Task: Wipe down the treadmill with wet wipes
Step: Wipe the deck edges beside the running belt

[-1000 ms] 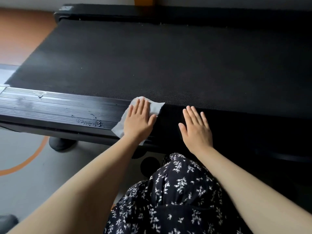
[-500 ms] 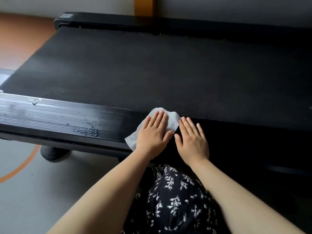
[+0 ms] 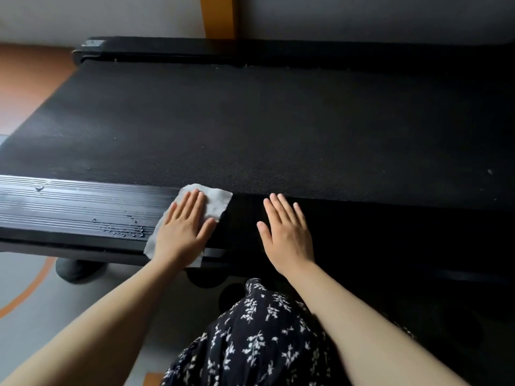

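The black treadmill (image 3: 250, 129) lies across the view, its textured belt wide and its ribbed near side rail (image 3: 69, 207) shiny with water drops. A white wet wipe (image 3: 216, 200) is spread flat on that rail at the belt's edge. My left hand (image 3: 184, 229) presses flat on the wipe, fingers together, covering most of it. My right hand (image 3: 287, 232) rests flat on the dark rail a hand's width to the right, fingers spread, nothing under it.
A grey floor with an orange curved line (image 3: 30, 291) lies at the lower left. A dark rounded treadmill foot (image 3: 75, 270) stands under the rail. My knee in a black floral dress (image 3: 259, 335) is close to the rail. A yellow post (image 3: 220, 15) stands behind the treadmill.
My left hand slid the wipe right toward my right hand, then back left along the rail. The gap between my hands has widened again.
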